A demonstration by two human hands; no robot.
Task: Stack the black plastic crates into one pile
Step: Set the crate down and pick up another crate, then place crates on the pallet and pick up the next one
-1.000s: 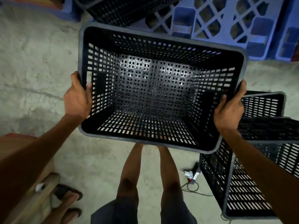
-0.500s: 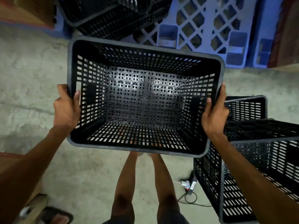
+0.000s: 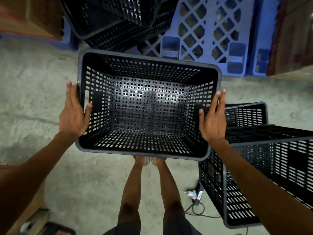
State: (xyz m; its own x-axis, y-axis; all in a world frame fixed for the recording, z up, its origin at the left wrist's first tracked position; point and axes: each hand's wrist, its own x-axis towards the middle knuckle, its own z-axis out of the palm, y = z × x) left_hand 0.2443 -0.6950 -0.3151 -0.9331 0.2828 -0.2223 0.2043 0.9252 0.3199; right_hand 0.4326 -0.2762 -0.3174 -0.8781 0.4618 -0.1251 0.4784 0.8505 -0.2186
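Observation:
An empty black slotted crate (image 3: 149,55) hangs open side up in front of me, over my feet. My left hand (image 3: 72,116) lies flat against its left wall, thumb hooked over the rim. On the right wall my right hand (image 3: 213,119) does the same, fingers straight. Two more black crates stand to the right: a tilted one (image 3: 271,167) close by and another (image 3: 247,112) behind it. Further black crates (image 3: 111,19) lean together at the top of the view.
A blue plastic pallet (image 3: 211,36) stands behind the held crate. A power strip with a cable (image 3: 197,195) lies on the concrete floor by my right leg. Cardboard boxes (image 3: 28,16) sit at the top left, and a sandal (image 3: 55,230) at the bottom left.
The held crate has moved down and away from my head. My fingers have straightened along its sides; before, they were curled around the rim.

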